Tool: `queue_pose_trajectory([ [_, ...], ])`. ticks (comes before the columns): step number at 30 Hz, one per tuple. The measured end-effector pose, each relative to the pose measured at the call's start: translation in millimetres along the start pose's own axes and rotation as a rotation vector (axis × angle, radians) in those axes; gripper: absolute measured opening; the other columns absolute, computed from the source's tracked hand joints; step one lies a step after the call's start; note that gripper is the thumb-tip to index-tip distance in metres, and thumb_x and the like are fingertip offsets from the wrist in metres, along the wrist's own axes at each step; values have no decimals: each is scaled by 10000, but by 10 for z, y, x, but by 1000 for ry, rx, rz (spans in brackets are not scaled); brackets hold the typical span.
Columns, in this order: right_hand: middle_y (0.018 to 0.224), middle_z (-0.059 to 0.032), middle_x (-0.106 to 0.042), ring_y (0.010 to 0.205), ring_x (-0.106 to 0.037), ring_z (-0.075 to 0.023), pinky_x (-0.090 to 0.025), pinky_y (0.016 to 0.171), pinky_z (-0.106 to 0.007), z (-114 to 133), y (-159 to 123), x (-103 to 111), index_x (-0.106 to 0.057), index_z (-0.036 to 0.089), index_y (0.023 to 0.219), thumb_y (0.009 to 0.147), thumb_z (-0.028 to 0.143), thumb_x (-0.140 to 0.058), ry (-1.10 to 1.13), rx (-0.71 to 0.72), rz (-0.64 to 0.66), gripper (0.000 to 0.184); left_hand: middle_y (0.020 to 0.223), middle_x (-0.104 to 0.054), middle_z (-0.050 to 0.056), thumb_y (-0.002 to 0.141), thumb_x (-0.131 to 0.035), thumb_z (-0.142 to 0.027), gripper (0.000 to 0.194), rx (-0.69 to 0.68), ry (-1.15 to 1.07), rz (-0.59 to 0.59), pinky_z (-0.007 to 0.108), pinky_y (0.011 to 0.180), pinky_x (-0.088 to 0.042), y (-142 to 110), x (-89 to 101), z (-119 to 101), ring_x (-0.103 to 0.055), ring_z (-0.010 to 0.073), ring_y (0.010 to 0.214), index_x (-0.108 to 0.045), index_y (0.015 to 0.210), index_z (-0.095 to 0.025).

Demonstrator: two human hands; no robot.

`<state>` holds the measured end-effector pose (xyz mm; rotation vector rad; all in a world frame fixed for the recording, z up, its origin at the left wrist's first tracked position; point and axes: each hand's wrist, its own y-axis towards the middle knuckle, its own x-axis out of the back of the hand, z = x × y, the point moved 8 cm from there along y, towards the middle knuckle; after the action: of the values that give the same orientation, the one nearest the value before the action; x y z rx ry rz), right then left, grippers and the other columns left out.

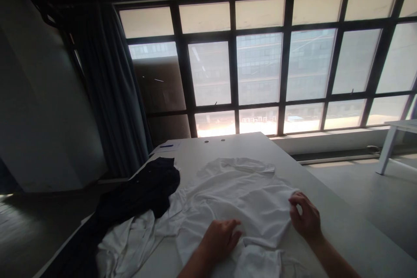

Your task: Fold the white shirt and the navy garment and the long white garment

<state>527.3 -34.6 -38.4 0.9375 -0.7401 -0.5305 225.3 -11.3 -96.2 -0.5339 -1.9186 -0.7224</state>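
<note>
A white shirt (228,200) lies spread and wrinkled on the white table (241,145), with a folded band of cloth along its far edge. On its right side my right hand (305,217) pinches the shirt's edge between thumb and fingers. My left hand (220,236) rests over the near part of the shirt, thumb and fingers apart and slightly bent, gripping nothing that I can see. Between the hands, at the bottom of the view, a flap of white cloth (259,263) is partly cut off by the frame.
Left of the shirt lie a dark garment (140,191) and a crumpled white cloth (130,241), heaped along the table's left side. A pen (166,146) on paper sits at the far left corner. Beyond are windows, a curtain (104,87) and another table (387,147) at right.
</note>
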Motion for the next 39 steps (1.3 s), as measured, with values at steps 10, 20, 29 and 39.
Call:
queue_pose_trajectory([
  [10, 611, 24, -599, 589, -584, -173, -399, 647, -289, 194, -345, -901, -689, 246, 1084, 922, 307, -472, -125, -137, 692, 279, 1678, -261, 14, 849, -706, -521, 624, 79, -3, 58, 536, 1233, -246, -45, 13, 135, -247, 346, 1520, -530, 1439, -422],
  [20, 1186, -147, -657, 1127, -593, -309, -453, 1015, -489, -540, -151, -446, -623, 174, 1195, 916, 409, -450, -265, -257, 131, 404, 1193, -721, 25, 860, -691, -404, 164, -11, 14, 52, 456, 1184, -264, -12, 137, 27, -560, 256, 1265, -726, 981, -299],
  [29, 1097, -163, -725, 972, -698, -297, -514, 863, -410, -1467, -505, -469, -596, 141, 1300, 878, 525, -372, -296, -764, 259, 613, 904, -767, 38, 977, -515, -472, 287, 142, 90, 45, 295, 760, -495, 15, 72, 156, -719, 222, 834, -671, 1126, -282],
  [39, 665, -62, -687, 723, -696, -257, -432, 630, -295, -1483, -410, -459, -714, 215, 745, 833, 656, -409, -152, -747, 419, 543, 951, -756, 60, 923, -561, -543, 357, 261, 149, 132, 353, 782, -515, 7, 40, 226, -708, 278, 903, -678, 1148, -292],
])
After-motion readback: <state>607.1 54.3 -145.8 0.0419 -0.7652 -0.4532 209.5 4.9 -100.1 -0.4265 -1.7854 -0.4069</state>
